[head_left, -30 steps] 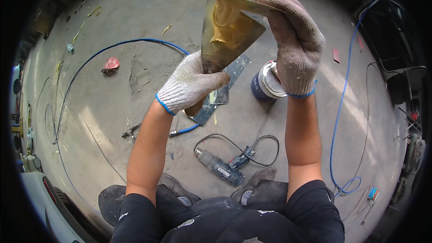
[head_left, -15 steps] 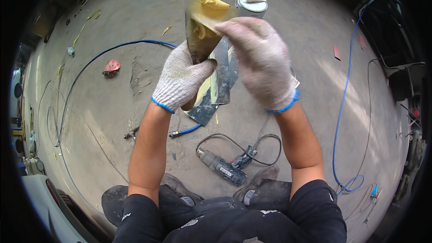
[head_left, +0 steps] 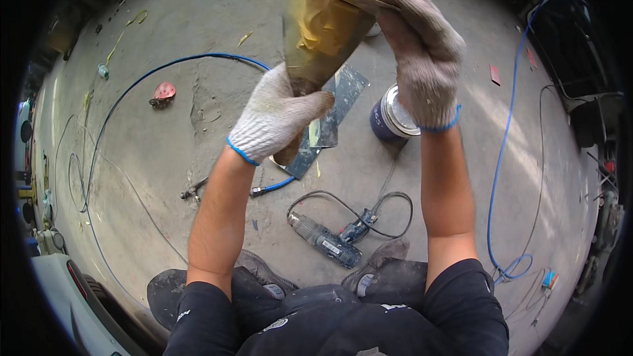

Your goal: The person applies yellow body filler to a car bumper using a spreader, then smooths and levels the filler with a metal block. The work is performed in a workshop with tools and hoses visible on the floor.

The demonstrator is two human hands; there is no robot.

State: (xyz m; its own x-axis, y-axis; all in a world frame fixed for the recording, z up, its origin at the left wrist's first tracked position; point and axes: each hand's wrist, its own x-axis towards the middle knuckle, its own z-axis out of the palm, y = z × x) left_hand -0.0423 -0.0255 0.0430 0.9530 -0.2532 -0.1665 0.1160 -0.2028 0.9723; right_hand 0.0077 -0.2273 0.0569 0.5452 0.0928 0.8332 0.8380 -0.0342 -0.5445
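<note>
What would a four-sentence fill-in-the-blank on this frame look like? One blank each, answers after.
1. The paste on the scraper in the left hand is ____.
2. Like the left hand, the right hand wears a knit ____.
3. Left or right in the picture: the red object lies to the ____ of the heat gun.
4. The hose arcing across the floor near the left hand is ____.

Missing words: yellow; glove; left; blue.

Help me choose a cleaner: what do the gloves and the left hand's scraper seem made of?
Gloves: likely cotton or a blend, matte, visibly knitted. Scraper blade: probably metal, faint sheen around yellowish paste. Handle: possibly wood, judging by its brown end; finish unclear.
</note>
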